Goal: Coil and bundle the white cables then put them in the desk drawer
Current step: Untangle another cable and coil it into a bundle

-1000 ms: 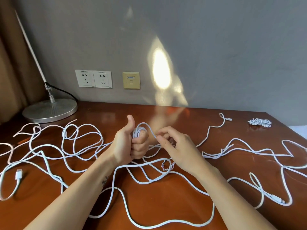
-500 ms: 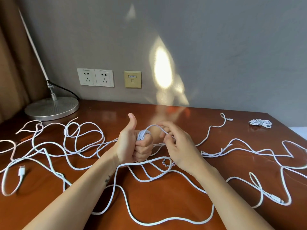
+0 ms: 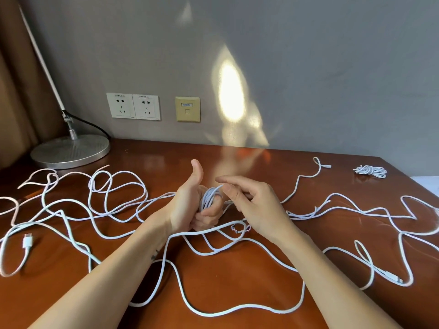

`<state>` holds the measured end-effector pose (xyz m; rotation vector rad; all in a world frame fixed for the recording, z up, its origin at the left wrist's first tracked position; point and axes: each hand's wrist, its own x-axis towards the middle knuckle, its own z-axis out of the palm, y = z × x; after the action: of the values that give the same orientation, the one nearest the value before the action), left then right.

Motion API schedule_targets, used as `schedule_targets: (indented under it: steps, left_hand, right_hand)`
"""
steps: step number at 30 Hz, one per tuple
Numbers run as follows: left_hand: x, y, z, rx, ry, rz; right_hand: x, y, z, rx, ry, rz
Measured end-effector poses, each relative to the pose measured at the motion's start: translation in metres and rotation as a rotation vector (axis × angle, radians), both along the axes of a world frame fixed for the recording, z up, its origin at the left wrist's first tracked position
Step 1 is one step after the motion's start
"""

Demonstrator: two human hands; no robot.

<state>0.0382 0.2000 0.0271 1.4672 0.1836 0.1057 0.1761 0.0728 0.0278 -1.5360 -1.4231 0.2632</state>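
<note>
- The left hand [image 3: 187, 205] is a fist with the thumb up; its curled fingers act as a spool and grip the coil [image 3: 209, 198] wound round them; the right hand [image 3: 257, 206] pinches the running strand of the white cable [image 3: 237, 307] just beside that coil, forefinger stretched out above it.
- Over the last second the right hand has risen from beside the left knuckles to above them, carrying the strand over the top; the left hand has hardly shifted; I judge that another turn is being laid on.
- The coiling looks to be at an early stage; most of the cable still sprawls across the tabletop [image 3: 237, 162]; one finished bundle [image 3: 370, 171] lies near the far right corner, well apart from the hands; the desk drawer is not in view.
- The cable is thin, round, matt white and limp; it lies in loose loops that cross one another, so a crossing may snag as the strand is drawn in.
- A flat, oblong USB plug [image 3: 28, 241] ends one run at the left.
- The tabletop is polished reddish-brown wood with a glossy sheen; the lamp base [image 3: 71, 150] is a brushed metal disc.
</note>
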Motion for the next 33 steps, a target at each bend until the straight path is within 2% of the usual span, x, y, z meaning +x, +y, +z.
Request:
schedule_targets:
  steps: [6,12,19,33]
  left_hand:
    - [0.001,0.001,-0.003,0.135,0.010,0.023]
    - [0.001,0.002,-0.002,-0.004,-0.071,0.134]
    - [-0.001,0.007,-0.004,-0.079,-0.155,0.286]
    - [-0.001,0.002,0.001,-0.104,-0.281,0.332]
  right_hand:
    - [-0.001,0.000,-0.002,-0.068,0.060,0.056]
    - [0.004,-0.001,0.001,-0.068,0.111,0.061]
    - [0.004,0.000,-0.004,-0.120,0.052,0.035]
    - [0.008,0.002,-0.008,-0.154,-0.041,-0.040]
